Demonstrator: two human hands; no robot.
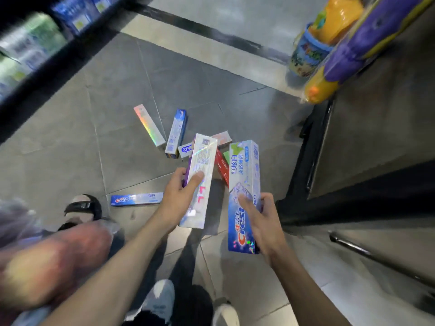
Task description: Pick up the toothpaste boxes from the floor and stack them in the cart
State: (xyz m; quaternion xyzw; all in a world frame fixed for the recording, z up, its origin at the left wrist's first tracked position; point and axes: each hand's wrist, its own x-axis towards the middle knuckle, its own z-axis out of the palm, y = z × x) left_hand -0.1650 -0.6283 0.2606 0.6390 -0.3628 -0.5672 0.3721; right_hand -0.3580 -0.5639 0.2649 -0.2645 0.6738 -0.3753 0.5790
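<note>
left hand (180, 191) gripping silver box (201, 175) | right hand (261, 220) gripping blue box (243, 184) | more boxes (175, 132) lying on floor (70, 149)

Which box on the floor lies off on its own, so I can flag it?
Start at the sandalled foot at left. Just right of it, a blue Crest box lies flat on the tile, apart from the pile further up.

Both forearms extend forward, bare. Left hand (180, 190) grips a silver box (200, 177), thumb on top. Right hand (260, 220) grips a blue box (243, 184).
</note>
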